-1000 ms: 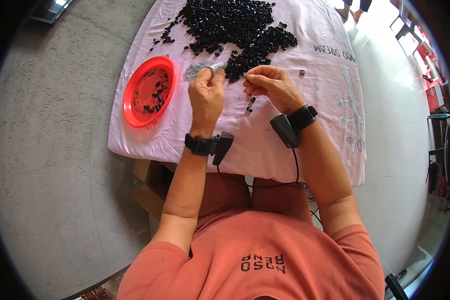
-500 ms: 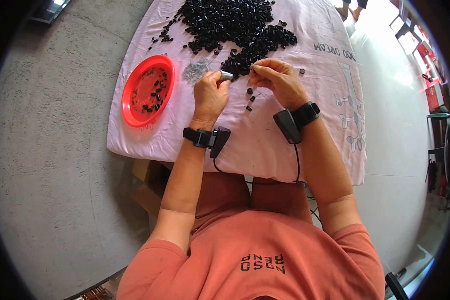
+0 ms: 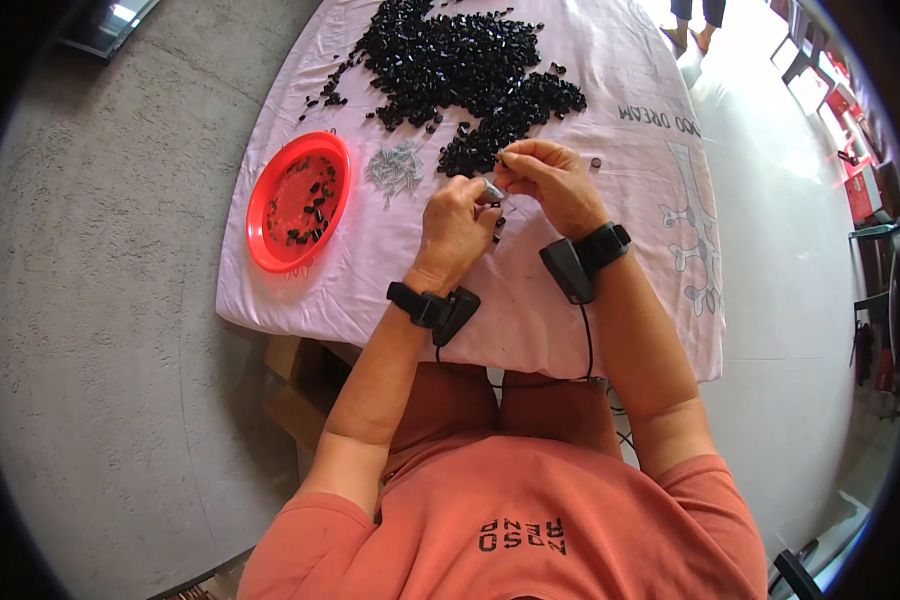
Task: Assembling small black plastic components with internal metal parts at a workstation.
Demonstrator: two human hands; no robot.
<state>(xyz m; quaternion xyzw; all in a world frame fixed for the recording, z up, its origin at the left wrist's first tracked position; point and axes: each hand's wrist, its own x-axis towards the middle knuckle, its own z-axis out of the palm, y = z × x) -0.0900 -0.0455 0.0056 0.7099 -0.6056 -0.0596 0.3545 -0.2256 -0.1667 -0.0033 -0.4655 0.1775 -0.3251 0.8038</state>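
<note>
Over the pink cloth, my left hand (image 3: 455, 230) is closed in a pinch, with a grey covering on one fingertip. What it grips, if anything, is too small to make out. Close to its fingertips, my right hand (image 3: 555, 185) pinches with thumb and forefinger; the tiny thing between them cannot be told. Just beyond both hands spreads a large heap of small shiny black pieces (image 3: 450, 65). A few loose black pieces (image 3: 497, 239) lie partly hidden beside my left fingers. Left of the hands is a small pile of thin silvery pieces (image 3: 395, 168).
A red round basin (image 3: 257, 230) with scattered black pieces in it stands at the table's left. One small ring-like piece (image 3: 596, 163) lies right of my right hand. Cables hang from the black wrist devices. Another person's feet (image 3: 688, 40) show at the far right.
My left hand has moved right and nearer to me, close up to the right hand and over the loose black pieces. My right hand keeps its pinch. The whole view has shifted slightly.
</note>
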